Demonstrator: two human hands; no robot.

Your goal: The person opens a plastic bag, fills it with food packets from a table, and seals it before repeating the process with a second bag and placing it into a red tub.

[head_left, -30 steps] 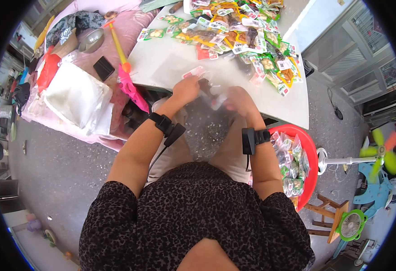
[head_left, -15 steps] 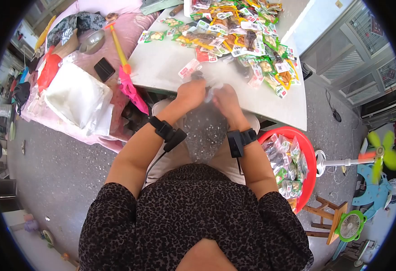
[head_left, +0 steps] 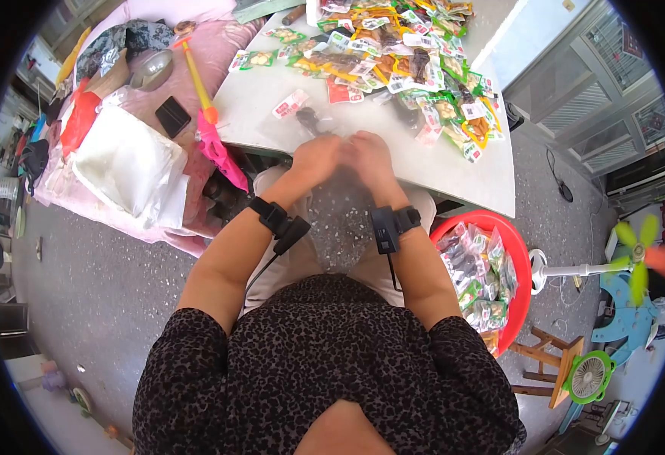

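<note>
At the table's front edge my left hand [head_left: 317, 161] is closed on the near end of a clear plastic packet. The packet's red-and-white label [head_left: 290, 104] and a dark piece of food [head_left: 308, 119] show beyond my knuckles. Right beside it my right hand [head_left: 372, 158] is closed too, its fingers bent toward the left hand. Motion blurs the space between the hands, so what the right fingers hold is hidden. A big heap of snack packets [head_left: 393, 57] with green, orange and white labels lies farther back on the white table [head_left: 253, 102].
By my right side a red basin [head_left: 524, 284] holds many packets. Behind it are a fan with green blades [head_left: 636, 262], a wooden stool [head_left: 564, 371] and a small green fan [head_left: 590, 378]. On the left, a pink-covered surface [head_left: 55, 178] bears white sheets [head_left: 124, 163] and a black object [head_left: 172, 115].
The labelled packet has shifted left and slightly toward the back. My right hand has moved up and left, closer to the left hand, and the clear plastic between them no longer shows.
</note>
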